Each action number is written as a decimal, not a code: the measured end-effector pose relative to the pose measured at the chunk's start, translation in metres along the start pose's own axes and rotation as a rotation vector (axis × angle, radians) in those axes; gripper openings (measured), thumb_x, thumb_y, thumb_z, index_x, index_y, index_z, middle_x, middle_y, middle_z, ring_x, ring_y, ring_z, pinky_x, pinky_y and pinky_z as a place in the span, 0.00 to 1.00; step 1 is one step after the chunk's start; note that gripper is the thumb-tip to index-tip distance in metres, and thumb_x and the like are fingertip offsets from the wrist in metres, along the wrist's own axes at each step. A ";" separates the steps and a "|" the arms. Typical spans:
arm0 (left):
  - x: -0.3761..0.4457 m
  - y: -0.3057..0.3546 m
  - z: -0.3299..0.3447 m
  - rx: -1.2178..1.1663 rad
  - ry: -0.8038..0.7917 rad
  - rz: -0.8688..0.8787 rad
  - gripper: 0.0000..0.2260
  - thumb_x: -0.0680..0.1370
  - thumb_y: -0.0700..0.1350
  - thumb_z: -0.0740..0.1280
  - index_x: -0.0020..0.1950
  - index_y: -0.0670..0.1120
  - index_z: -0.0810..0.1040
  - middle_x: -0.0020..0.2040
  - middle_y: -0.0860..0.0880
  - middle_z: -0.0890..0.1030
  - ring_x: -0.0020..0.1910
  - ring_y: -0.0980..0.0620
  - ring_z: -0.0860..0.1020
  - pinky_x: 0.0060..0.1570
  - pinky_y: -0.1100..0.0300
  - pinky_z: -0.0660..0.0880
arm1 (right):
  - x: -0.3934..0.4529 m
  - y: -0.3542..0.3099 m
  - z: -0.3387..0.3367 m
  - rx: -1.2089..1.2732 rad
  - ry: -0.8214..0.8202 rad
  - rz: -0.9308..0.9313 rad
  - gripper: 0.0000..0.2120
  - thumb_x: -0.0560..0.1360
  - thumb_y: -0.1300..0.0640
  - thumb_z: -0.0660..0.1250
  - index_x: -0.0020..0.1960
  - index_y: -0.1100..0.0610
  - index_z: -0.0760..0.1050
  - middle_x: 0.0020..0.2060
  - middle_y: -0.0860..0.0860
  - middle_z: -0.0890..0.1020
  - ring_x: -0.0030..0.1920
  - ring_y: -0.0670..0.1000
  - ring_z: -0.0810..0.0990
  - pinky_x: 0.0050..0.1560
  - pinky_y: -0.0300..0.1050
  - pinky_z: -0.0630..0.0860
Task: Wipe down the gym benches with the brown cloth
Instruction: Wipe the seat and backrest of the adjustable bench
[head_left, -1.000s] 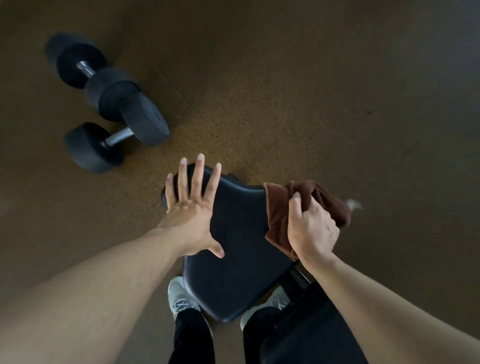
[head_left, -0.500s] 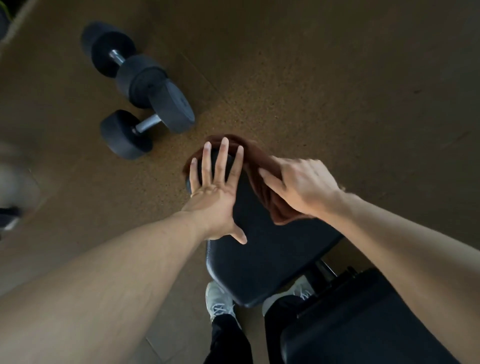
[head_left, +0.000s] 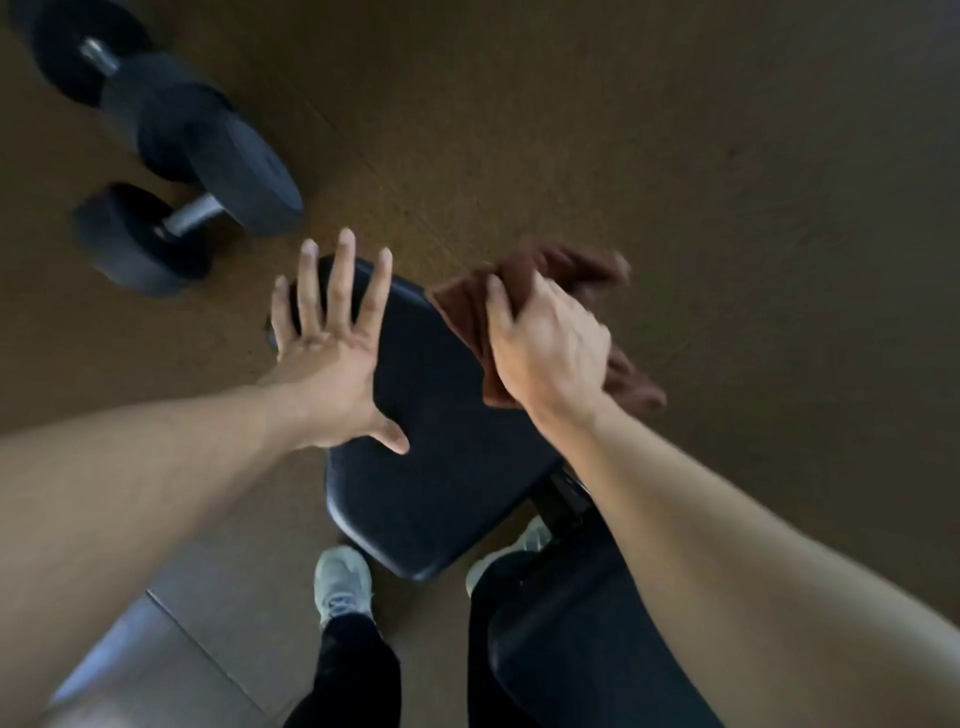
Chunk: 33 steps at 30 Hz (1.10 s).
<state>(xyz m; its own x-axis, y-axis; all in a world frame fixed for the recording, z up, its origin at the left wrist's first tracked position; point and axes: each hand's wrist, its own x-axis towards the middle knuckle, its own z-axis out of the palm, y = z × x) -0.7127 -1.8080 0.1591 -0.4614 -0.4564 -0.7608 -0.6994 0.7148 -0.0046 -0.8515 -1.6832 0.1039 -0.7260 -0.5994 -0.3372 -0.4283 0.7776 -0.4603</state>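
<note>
Right hand (head_left: 550, 353), at 3 o'clock of the black bench pad (head_left: 441, 431), has its grip clamped on the brown cloth (head_left: 467, 317), fingers curled round the bunched fabric. Cloth lies over the pad's right edge, its far folds blurred and trailing past the edge above the floor (head_left: 675, 156). Left hand (head_left: 332, 358) lies flat on the pad's 10 o'clock corner, fingers straight and spread, thumb pointing toward 5 o'clock. Bench pad serves as the tabletop; a second pad (head_left: 582, 649) adjoins it at 5 o'clock. Two black dumbbells (head_left: 171, 171) lie on the floor at 10 o'clock, well apart from the bench. Grey shoes (head_left: 343, 582) stand at 6 o'clock below the pad.
</note>
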 end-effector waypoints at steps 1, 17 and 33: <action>0.000 0.001 0.000 -0.001 0.003 0.004 0.80 0.48 0.72 0.80 0.71 0.53 0.16 0.69 0.45 0.14 0.71 0.37 0.19 0.73 0.35 0.31 | 0.012 -0.008 0.001 -0.020 -0.043 -0.018 0.21 0.84 0.38 0.52 0.54 0.49 0.78 0.51 0.48 0.85 0.51 0.55 0.83 0.49 0.49 0.69; 0.005 -0.020 0.004 0.035 0.005 0.170 0.79 0.54 0.64 0.84 0.70 0.51 0.16 0.69 0.41 0.15 0.71 0.33 0.21 0.72 0.32 0.32 | -0.144 -0.012 0.086 -0.064 0.297 0.007 0.28 0.73 0.39 0.71 0.70 0.49 0.76 0.67 0.55 0.75 0.67 0.58 0.72 0.67 0.59 0.69; -0.004 -0.204 0.090 -0.135 0.000 0.318 0.60 0.73 0.45 0.77 0.74 0.65 0.24 0.82 0.54 0.41 0.80 0.51 0.45 0.76 0.47 0.56 | -0.131 -0.122 0.132 0.065 0.365 0.132 0.33 0.81 0.43 0.56 0.84 0.44 0.52 0.83 0.44 0.52 0.83 0.49 0.43 0.82 0.56 0.41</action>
<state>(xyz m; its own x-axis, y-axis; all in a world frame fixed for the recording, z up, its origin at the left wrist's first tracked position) -0.5193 -1.9041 0.1048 -0.6681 -0.2218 -0.7102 -0.5863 0.7447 0.3190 -0.6334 -1.7246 0.0952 -0.9214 -0.3787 -0.0878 -0.2919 0.8231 -0.4871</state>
